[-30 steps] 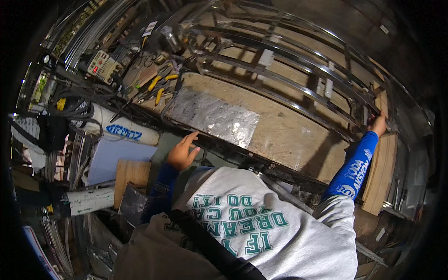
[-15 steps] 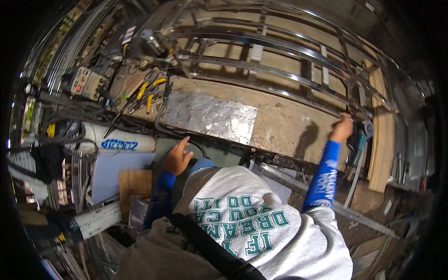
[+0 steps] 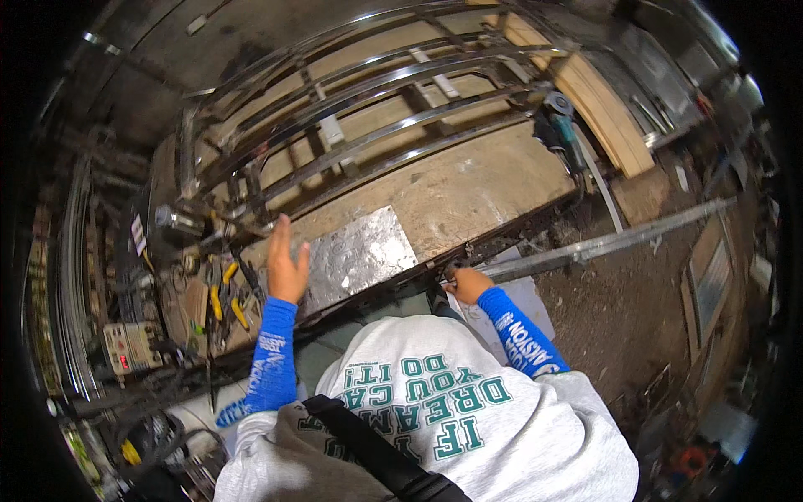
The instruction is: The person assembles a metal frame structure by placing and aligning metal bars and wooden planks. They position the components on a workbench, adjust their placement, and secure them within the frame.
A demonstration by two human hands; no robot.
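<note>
My left hand [image 3: 287, 266] is raised over the left end of the workbench [image 3: 481, 188], fingers stretched out and holding nothing. It is beside a thin silvery metal sheet [image 3: 360, 255] that lies flat on the bench. At the bench's near edge my right hand [image 3: 470, 285] has its fingers curled by a dark spot; what they hold, if anything, I cannot make out. Behind the sheet lies a welded frame of shiny metal tubes [image 3: 393, 134]. Left of my left hand are several yellow-handled pliers [image 3: 217, 303].
A teal angle grinder [image 3: 570, 144] rests at the bench's right end, next to light wooden planks [image 3: 602, 109]. A long metal tube [image 3: 615, 241] juts out to the right above the dirt floor. At the lower left are a control box [image 3: 130, 347] and tangled cables [image 3: 159, 439].
My view has turned to the right. My right hand has left the grinder's side and come down to the bench's near edge. The left hand has risen over the bench.
</note>
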